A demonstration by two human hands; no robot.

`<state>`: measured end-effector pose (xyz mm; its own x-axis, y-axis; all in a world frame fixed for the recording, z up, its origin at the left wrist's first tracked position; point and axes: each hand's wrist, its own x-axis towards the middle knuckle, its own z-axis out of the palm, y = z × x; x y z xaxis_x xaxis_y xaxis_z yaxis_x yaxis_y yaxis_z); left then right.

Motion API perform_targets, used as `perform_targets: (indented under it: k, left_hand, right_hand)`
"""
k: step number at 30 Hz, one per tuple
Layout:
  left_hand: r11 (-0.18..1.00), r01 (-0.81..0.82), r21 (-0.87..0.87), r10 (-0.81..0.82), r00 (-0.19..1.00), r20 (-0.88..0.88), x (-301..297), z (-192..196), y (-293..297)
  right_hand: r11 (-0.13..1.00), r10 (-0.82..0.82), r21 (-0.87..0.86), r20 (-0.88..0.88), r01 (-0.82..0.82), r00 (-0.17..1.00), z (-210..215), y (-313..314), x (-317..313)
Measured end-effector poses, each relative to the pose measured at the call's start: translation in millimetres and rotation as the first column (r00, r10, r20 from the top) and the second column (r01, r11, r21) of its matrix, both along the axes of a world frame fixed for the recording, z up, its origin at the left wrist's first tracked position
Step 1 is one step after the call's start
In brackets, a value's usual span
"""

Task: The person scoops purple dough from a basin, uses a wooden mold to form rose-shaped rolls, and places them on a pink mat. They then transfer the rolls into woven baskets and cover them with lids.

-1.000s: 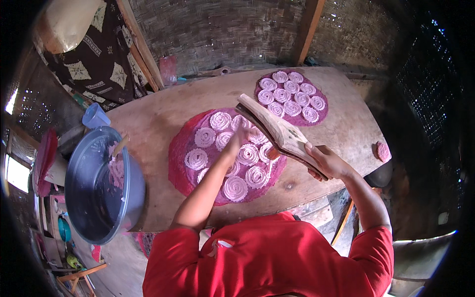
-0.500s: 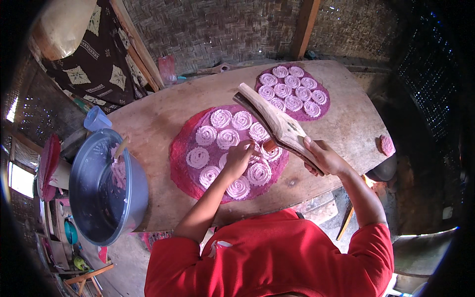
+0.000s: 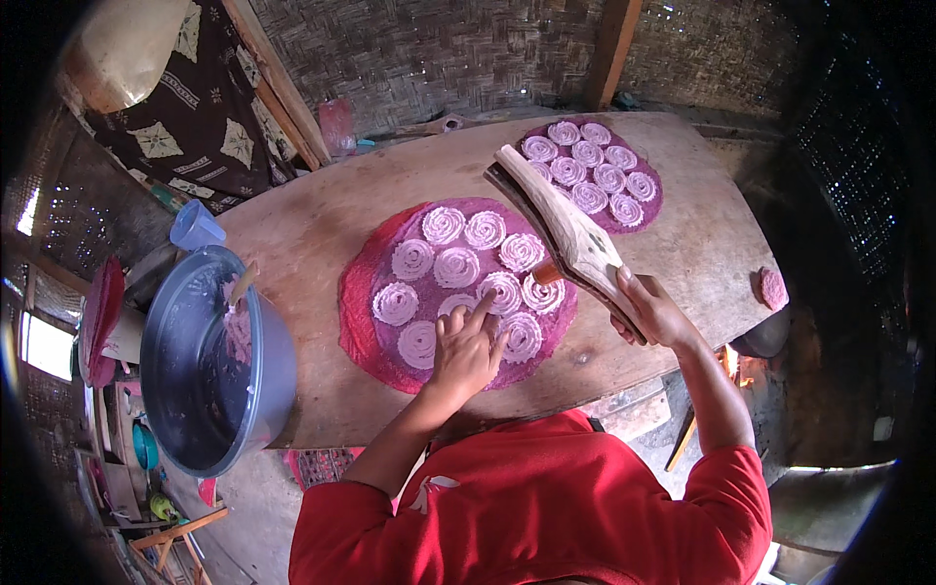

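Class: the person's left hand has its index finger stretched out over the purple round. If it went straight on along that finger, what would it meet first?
Probably the pale pink spiral just past the left hand's index fingertip on the near purple round; they may already touch.

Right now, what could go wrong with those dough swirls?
The left hand presses a finger among the closely packed swirls; it could smear a neighbour. The wooden tool in the right hand hangs over them and might dent one. The tub overhangs the table edge.
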<state>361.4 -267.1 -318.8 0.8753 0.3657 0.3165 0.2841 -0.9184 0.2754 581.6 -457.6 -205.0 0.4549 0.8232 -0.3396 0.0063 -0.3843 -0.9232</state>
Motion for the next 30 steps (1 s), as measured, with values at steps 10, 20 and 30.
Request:
perform_targets:
  k: [10,20,30]
  left_hand:
    - [0.945,-0.313,-0.091,0.325,0.879,0.348,-61.6,45.5,61.5]
    - [0.769,-0.628,-0.121,0.63,0.713,0.308,-149.9,21.9,71.3]
    - [0.8,-0.562,-0.211,0.598,0.779,0.191,-124.0,-5.2,79.4]
  right_hand:
    - [1.0,0.0,0.012,0.594,-0.009,0.805,-26.4,151.2,60.9]
    - [0.987,0.152,-0.157,0.918,-0.015,0.368,-91.2,291.8,73.8]
    - [0.995,0.074,-0.017,0.76,-0.094,0.646,-99.0,201.0,114.6]
